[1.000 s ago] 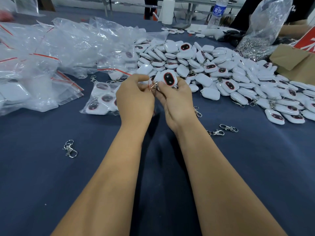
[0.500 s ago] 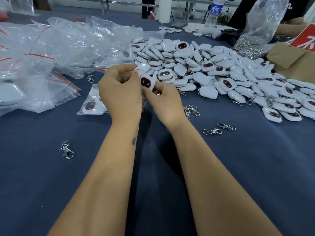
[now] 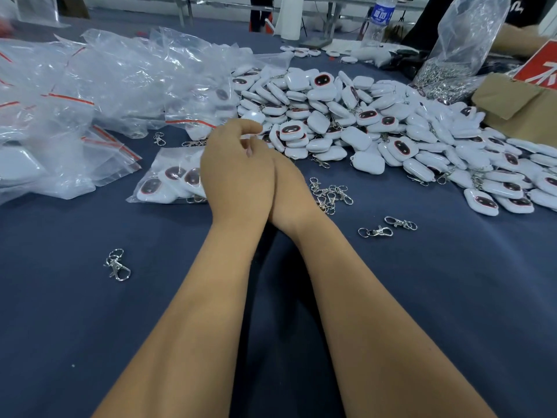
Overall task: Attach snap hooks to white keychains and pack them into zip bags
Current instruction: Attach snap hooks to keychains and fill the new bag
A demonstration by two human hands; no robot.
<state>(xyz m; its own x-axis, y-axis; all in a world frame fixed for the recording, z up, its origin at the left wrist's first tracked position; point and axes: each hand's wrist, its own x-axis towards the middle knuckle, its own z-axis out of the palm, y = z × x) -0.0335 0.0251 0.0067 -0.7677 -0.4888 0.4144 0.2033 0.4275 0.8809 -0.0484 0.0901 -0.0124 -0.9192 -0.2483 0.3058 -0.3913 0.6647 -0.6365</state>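
Note:
My left hand (image 3: 235, 176) is curled, with a blurred white keychain (image 3: 254, 117) showing at its fingertips, just above the index finger. My right hand (image 3: 291, 188) presses against the left one from the right; its fingers are hidden behind the left hand. A clear zip bag (image 3: 168, 179) holding several white keychains lies flat just left of my hands. A big pile of white keychains (image 3: 361, 122) with dark oval faces spreads behind and to the right. Several loose snap hooks (image 3: 328, 194) lie in a cluster right of my right hand.
Two more snap hooks (image 3: 388, 227) lie to the right and one snap hook (image 3: 117, 265) at the near left on the blue cloth. Empty red-striped zip bags (image 3: 90, 86) heap at the left. A bag of metal hooks (image 3: 452, 55), a cardboard box (image 3: 512, 107) and a water bottle (image 3: 378, 19) stand at the back right.
Both hands have closed together and shifted slightly left, over the packed zip bag. The keychain's dark face, seen between the hands before, is now hidden.

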